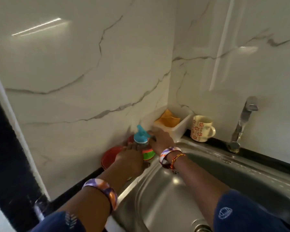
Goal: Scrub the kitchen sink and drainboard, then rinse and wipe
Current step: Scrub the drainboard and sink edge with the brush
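My left hand [130,160] is by the soap bottle [143,144]. My fingers [132,147] lie across the side of the bottle near its neck. I think they curl round it, but the picture is blurry there. My right hand [161,138] is behind the bottle, just past its blue pump top [141,133]. Those fingers [151,133] reach out towards the white tub [177,131], and I cannot tell if they hold anything.

The bottle stands upright on the sink's edge, near the corner of the wall. It has a green and orange label. Red plates [110,157] sit to the left of it, right against the marble wall [74,72], and my left hand hides part of them.

The steel sink [166,198] is below my arms. It looks shiny and wet. The white tub is in the corner with an orange cloth [168,118] inside it. Next to the tub is a cream mug with red flowers [202,128], standing on the dark surface [264,156] behind the sink. The silver tap [241,124] stands further right, well apart from my hands.

I wear a purple and orange bangle on each wrist [105,192], and a red thread [176,159] on the right one. My sleeves are dark blue.
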`<control>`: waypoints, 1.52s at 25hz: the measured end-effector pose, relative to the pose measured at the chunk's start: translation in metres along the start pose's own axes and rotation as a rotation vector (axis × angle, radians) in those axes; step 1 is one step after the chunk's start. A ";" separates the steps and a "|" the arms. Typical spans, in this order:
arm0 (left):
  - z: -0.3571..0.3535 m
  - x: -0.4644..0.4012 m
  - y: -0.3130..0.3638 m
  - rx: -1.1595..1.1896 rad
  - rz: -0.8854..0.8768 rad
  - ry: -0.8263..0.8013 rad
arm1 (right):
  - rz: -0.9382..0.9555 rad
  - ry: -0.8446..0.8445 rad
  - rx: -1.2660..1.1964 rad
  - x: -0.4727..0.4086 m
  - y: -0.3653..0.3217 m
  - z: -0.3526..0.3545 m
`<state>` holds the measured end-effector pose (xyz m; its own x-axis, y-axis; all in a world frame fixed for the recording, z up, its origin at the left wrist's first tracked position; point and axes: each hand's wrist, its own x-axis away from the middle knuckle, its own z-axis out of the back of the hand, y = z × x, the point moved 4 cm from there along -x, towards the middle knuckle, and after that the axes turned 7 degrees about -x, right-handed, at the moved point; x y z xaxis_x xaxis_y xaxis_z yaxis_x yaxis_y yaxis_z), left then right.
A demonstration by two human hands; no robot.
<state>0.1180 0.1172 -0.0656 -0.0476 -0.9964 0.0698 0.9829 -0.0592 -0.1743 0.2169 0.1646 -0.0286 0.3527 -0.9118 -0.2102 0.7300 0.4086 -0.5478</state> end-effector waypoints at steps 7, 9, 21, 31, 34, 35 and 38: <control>-0.007 -0.018 0.011 -0.148 -0.024 -0.064 | 0.080 -0.064 0.166 -0.029 0.015 -0.023; -0.008 -0.019 0.011 -0.187 -0.035 -0.086 | 0.134 -0.133 0.071 -0.028 0.011 -0.026; 0.015 0.011 0.013 -0.189 -0.115 -0.072 | -0.004 0.035 0.106 0.009 -0.003 -0.001; 0.062 0.130 0.152 -0.069 -0.695 -0.035 | -0.510 0.443 -0.126 0.283 0.063 0.148; 0.052 0.176 0.212 0.056 -0.853 0.065 | -0.750 0.608 -0.033 0.367 0.077 0.178; 0.045 0.188 0.228 0.082 -0.888 0.103 | -0.838 0.640 0.013 0.391 0.081 0.183; 0.022 0.219 0.261 0.169 -0.934 0.169 | -1.114 0.580 0.251 0.451 0.087 0.180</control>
<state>0.3676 -0.1150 -0.0742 -0.8355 -0.5483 -0.0359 0.5478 -0.8363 0.0241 0.5447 -0.2044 -0.0256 -0.7771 -0.6223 -0.0940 0.5770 -0.6449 -0.5011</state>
